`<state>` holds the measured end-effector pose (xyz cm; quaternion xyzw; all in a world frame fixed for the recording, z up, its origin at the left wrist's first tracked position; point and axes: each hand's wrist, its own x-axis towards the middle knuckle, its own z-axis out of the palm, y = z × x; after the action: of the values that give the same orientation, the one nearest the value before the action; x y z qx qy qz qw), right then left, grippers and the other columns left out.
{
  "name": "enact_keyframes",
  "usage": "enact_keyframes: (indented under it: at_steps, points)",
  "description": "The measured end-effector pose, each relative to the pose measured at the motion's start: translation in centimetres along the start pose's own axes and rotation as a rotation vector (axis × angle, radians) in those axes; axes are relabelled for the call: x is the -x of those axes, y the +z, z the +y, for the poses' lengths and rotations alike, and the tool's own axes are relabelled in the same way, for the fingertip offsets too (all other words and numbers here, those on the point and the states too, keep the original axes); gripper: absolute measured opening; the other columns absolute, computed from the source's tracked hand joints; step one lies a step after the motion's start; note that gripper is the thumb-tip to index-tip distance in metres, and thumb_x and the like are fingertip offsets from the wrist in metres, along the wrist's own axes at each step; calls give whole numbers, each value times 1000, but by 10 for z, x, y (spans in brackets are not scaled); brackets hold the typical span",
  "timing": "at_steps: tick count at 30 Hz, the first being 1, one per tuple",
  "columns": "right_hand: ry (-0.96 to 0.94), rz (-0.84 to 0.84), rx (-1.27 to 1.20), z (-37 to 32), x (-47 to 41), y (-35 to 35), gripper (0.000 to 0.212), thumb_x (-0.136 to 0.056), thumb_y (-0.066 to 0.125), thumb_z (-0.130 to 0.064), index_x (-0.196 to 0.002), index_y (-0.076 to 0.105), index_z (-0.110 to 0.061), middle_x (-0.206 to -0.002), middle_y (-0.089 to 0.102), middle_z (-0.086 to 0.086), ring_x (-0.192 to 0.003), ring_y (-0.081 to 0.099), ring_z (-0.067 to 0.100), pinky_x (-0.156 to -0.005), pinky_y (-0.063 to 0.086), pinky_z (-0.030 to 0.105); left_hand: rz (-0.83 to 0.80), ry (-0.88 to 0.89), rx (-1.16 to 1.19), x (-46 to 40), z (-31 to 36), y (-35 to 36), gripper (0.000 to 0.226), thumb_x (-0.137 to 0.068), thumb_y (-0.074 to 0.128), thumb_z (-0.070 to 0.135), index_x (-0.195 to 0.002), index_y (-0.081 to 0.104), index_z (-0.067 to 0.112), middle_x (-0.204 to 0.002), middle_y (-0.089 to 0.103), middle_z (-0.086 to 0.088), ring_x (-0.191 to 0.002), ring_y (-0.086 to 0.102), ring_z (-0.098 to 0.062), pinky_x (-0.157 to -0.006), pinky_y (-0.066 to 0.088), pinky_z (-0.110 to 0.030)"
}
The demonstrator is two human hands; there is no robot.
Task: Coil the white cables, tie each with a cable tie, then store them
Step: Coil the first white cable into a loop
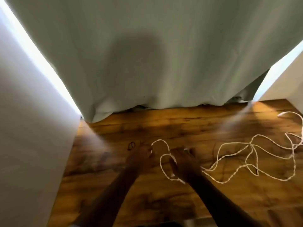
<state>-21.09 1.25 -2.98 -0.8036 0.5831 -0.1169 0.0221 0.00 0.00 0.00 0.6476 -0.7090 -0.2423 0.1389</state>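
A long white cable (255,154) sprawls in loose tangled loops over the wooden table (180,125), running from the centre out to the right edge. My left hand (141,155) pinches the cable's near end, where a loop arches over to my right hand (184,161). My right hand is closed on the cable, with one loop hanging round it. A small dark cable tie (131,145) lies on the wood just left of my left hand. The frame is blurred.
A pale green curtain (147,63) hangs along the table's far edge. A white wall (24,128) bounds the table on the left and another white surface (288,82) stands at the back right.
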Motion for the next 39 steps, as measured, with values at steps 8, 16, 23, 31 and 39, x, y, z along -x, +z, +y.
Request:
enact_keyframes:
  at_steps: [8,16,23,31,39]
  points:
    - [111,-27,32,11,10,62,34,-85,48,-31,-102,72,-14,-98,70,6,-79,68,33,-84,38,48,-46,-115,8,18,-41,90,43,-97,52,38,-138,50,26,-137,55,-1,-125,52,-22,-103,44,-36]
    - [182,112,-105,50,-36,96,36,-86,50,-35,-113,65,-17,-111,66,4,-102,61,29,-89,36,40,104,189,61,-61,-36,130,41,-101,40,33,-130,61,12,-124,63,-8,-117,56,-26,-101,43,-42]
    - [159,316,-93,59,-44,123,24,-87,46,-31,-93,67,-20,-93,69,-1,-91,61,25,-87,35,42,248,301,118,-98,-42,152,39,-95,57,31,-131,62,16,-128,58,-4,-116,54,-21,-95,47,-36]
    - [130,446,-282,64,-30,126,18,-84,51,-33,-92,64,-24,-86,67,-7,-88,59,16,-87,32,35,226,266,64,-87,-46,160,57,-94,61,40,-145,45,22,-147,38,1,-138,30,-18,-111,28,-30]
    - [55,510,-472,63,-17,126,9,-83,55,-27,-85,64,-29,-77,62,-16,-76,59,3,-81,54,47,281,313,4,-74,-44,165,53,-94,61,38,-141,50,16,-141,48,-4,-133,37,-21,-112,33,-39]
